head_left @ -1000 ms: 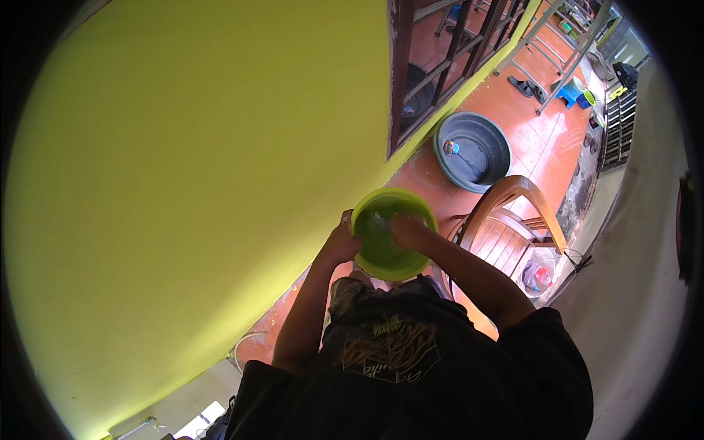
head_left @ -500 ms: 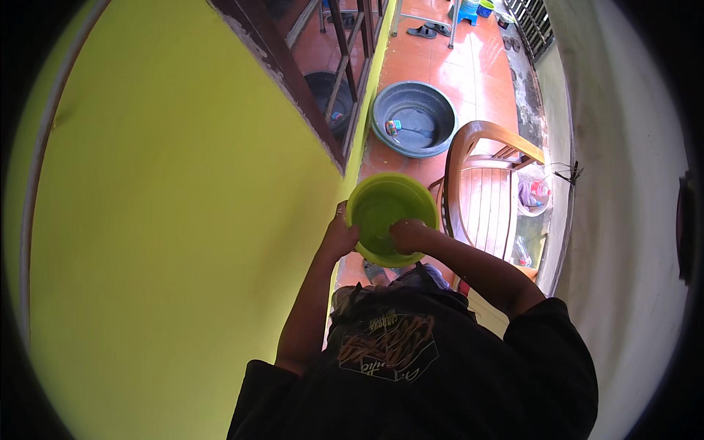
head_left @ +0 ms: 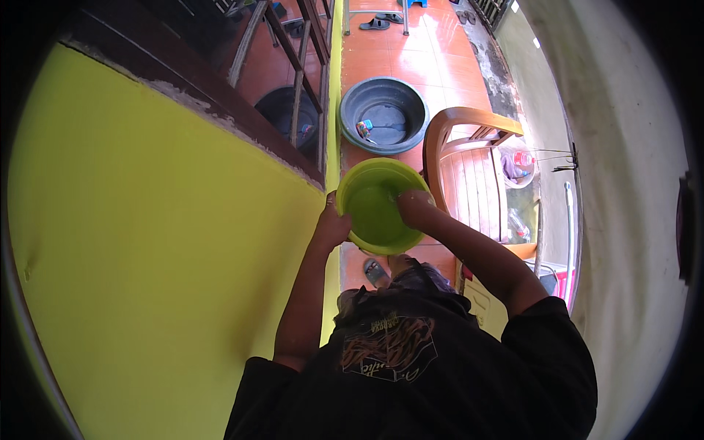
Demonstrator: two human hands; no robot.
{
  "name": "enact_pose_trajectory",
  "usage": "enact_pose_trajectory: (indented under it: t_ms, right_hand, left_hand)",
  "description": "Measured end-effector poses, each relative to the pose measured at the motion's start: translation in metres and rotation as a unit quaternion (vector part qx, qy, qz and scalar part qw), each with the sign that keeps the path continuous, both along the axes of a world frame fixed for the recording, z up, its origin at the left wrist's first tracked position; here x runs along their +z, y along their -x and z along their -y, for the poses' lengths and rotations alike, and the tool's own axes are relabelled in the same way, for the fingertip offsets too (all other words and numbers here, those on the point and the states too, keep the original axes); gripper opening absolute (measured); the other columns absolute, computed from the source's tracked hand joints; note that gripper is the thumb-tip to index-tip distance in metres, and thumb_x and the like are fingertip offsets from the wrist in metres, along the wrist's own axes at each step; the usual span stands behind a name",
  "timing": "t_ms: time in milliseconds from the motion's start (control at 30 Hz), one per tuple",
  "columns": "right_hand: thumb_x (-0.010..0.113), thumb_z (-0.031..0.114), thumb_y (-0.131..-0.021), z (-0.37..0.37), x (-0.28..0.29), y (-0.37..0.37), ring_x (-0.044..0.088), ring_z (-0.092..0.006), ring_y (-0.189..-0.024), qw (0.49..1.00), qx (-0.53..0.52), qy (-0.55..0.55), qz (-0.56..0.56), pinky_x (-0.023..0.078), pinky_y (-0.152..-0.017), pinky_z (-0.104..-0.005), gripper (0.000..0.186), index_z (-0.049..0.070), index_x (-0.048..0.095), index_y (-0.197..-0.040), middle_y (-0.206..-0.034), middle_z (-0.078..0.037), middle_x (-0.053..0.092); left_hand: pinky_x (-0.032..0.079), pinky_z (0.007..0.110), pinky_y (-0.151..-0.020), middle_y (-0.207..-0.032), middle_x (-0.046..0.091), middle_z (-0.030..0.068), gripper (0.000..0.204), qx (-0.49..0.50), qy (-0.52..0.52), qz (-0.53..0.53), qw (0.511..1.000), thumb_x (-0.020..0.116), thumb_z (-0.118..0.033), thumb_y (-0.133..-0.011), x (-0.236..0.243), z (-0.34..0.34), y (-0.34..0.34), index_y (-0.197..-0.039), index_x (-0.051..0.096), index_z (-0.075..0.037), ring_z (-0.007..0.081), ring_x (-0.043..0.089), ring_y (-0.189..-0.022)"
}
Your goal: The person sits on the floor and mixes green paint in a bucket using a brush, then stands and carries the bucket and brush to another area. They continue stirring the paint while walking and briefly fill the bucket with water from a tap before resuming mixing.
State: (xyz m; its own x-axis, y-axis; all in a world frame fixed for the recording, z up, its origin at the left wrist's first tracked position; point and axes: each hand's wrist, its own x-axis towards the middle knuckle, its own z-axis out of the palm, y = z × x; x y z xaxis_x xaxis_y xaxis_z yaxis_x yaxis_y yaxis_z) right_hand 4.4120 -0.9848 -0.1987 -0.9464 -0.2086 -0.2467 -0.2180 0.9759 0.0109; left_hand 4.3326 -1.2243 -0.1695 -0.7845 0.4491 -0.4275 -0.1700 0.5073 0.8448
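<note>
A round lime-green basin [head_left: 378, 227] is held up in front of my body. My left hand [head_left: 332, 224] is closed on its left rim, thumb on the near side. My right hand [head_left: 416, 209] reaches over the right rim into the basin, with its fingers curled. Whether anything is in those fingers is hidden. The inside of the basin looks smooth green, and I cannot make out its contents. Beyond it on the floor stands a large dark grey tub [head_left: 407, 92], with a small colourful packet [head_left: 364, 130] lying inside.
A wooden armchair [head_left: 469, 187] stands close on the right. Along the left runs a yellow-green wall [head_left: 147, 257] with a dark-framed window [head_left: 297, 88]. Sandals [head_left: 375, 24] lie on the orange tiles farther off. A white bucket [head_left: 522, 176] sits beyond the chair.
My view has shifted, and the basin now appears slightly higher and to the left. My right hand has moved from the basin's near part toward its right side. My left hand keeps its hold.
</note>
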Motion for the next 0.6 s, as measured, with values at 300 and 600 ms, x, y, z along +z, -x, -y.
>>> enact_pose_trajectory:
  t_ms: [300,600]
  right_hand:
    - [0.066,0.018,-0.083,-0.007,0.011,0.023,0.074,-0.0353,-0.094,0.956,-0.068,0.18,0.223,0.059,-0.074,-0.0493,0.024,0.003,0.075,-0.1,-0.099,-0.02,0.074]
    - [0.068,0.015,-0.078,-0.066,0.001,0.065,0.073,-0.0339,-0.081,0.984,-0.099,0.13,0.071,0.056,-0.065,-0.0482,0.016,0.008,0.077,-0.09,-0.084,-0.017,0.072]
  left_hand:
    - [0.057,0.047,-0.09,-0.125,0.062,0.0286,0.064,-0.006,0.002,0.03,1.0,0.054,-0.01,-0.087,0.003,-0.042,0.024,-0.147,0.034,-0.006,0.0414,0.066,-0.111]
    - [0.065,0.043,-0.068,-0.125,0.06,0.026,0.063,-0.01,0.014,0.029,0.999,0.053,-0.004,-0.089,0.03,-0.071,0.047,-0.148,0.032,-0.007,0.036,0.071,-0.098]
